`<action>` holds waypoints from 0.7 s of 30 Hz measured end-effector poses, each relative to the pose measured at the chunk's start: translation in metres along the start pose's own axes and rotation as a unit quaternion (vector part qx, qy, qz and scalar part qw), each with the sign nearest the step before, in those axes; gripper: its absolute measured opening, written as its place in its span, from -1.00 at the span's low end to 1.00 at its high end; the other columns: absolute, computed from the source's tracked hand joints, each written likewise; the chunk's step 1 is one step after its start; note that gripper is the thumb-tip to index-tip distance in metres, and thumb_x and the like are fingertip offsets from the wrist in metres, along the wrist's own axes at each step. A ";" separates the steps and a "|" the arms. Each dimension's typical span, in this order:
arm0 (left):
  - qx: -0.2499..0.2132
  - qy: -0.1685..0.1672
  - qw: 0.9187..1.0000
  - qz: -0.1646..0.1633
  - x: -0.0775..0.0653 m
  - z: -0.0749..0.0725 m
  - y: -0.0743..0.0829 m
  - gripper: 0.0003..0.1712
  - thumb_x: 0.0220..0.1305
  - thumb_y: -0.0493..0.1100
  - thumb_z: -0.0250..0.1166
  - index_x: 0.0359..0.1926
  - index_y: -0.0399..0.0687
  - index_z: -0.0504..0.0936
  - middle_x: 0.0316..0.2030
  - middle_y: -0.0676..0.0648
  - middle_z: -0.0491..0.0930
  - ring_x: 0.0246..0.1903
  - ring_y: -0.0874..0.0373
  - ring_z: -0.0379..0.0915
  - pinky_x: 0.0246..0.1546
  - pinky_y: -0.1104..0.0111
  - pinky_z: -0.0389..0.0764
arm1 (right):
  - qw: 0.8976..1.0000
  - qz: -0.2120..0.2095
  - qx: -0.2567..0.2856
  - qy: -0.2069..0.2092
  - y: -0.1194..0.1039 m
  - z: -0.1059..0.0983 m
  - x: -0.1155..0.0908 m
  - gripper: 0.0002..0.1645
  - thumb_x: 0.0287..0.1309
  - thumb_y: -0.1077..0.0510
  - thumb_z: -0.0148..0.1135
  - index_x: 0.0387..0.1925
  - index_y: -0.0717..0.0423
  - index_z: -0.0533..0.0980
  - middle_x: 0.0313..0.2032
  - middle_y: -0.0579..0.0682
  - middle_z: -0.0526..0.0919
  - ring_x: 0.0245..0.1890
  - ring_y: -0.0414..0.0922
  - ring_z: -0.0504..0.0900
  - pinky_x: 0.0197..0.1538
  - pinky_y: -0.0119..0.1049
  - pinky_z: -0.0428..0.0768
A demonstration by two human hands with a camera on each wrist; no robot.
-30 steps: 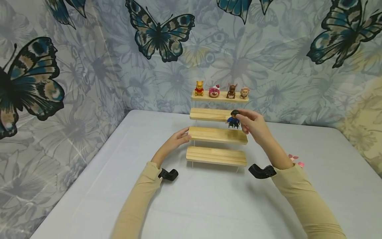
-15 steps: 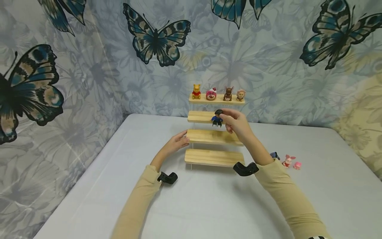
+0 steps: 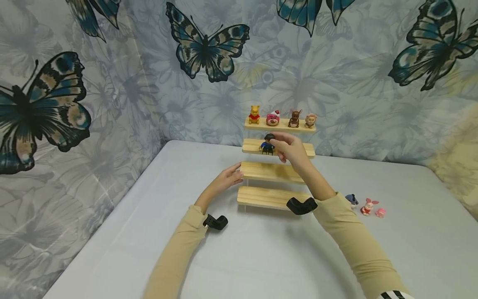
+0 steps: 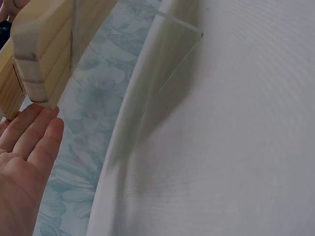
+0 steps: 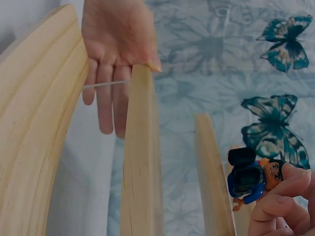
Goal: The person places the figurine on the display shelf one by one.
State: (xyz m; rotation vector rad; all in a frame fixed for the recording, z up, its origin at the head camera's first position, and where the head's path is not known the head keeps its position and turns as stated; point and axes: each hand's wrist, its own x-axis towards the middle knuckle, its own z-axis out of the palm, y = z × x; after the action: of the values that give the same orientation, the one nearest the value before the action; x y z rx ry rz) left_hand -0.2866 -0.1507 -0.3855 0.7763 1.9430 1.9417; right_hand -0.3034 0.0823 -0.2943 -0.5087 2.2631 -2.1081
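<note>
At the left, the left hand (image 3: pixel 226 180) should brace the third shelf (image 3: pixel 270 172) from the top lightly, using contact only, since pushing could shift the stand. At center, the figure (image 3: pixel 267 147) is at the front of the second shelf (image 3: pixel 308 149), left of mid-length; whether its feet touch the wood cannot be told. For a stable seat, both feet should bear well behind the front edge, with the body plumb before the grip is released. Knuckle clearance under the top shelf (image 3: pixel 282 125) looks limited; a low, forward withdrawal would be the safer exit. Pose, left to right: the left forearm angles up to the third shelf's left end, palm up in the left wrist view, fingers straight, its grip clamped on nothing. The right hand (image 3: pixel 292 153) reaches in from the right, forearm sloping across the right side of the lower shelves, its grip clamped on the figure's head between thumb and fingers, leaving the legs unobstructed for landing.
</note>
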 end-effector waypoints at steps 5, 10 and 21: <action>-0.001 -0.003 1.000 0.001 0.000 0.005 -0.002 -0.39 0.36 -0.37 -0.15 0.31 -0.48 -0.20 0.17 -0.51 0.10 0.15 -0.25 0.11 0.11 0.07 0.18 | 1.000 0.021 0.017 0.005 0.002 0.002 0.004 -0.47 0.21 0.14 0.09 0.16 0.32 0.31 -0.25 0.04 0.47 -0.77 -0.28 0.27 -0.70 -0.43 0.25; 0.005 -0.013 1.000 0.000 -0.001 0.004 -0.001 -0.38 0.37 -0.34 -0.16 0.31 -0.46 -0.23 0.16 -0.50 0.11 0.15 -0.25 0.11 0.11 0.09 0.19 | 0.999 0.036 0.037 0.009 -0.002 0.008 0.012 -0.45 0.19 0.13 0.11 0.17 0.31 0.29 -0.11 0.08 0.47 -0.77 -0.27 0.25 -0.69 -0.44 0.24; -0.004 -0.002 1.000 -0.004 0.002 -0.004 -0.004 -0.37 0.37 -0.32 -0.12 0.32 -0.44 -0.20 0.17 -0.50 0.09 0.15 -0.25 0.10 0.11 0.11 0.21 | 0.996 0.061 0.055 0.022 -0.007 0.024 0.027 -0.48 0.21 0.19 0.08 0.18 0.28 0.30 -0.20 0.02 0.49 -0.78 -0.26 0.23 -0.70 -0.46 0.18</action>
State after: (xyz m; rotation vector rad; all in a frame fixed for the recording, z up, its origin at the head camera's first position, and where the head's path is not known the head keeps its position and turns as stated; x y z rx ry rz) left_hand -0.2910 -0.1524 -0.3891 0.7681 1.9322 1.9404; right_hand -0.3220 0.0526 -0.2837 -0.3143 2.1239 -2.1880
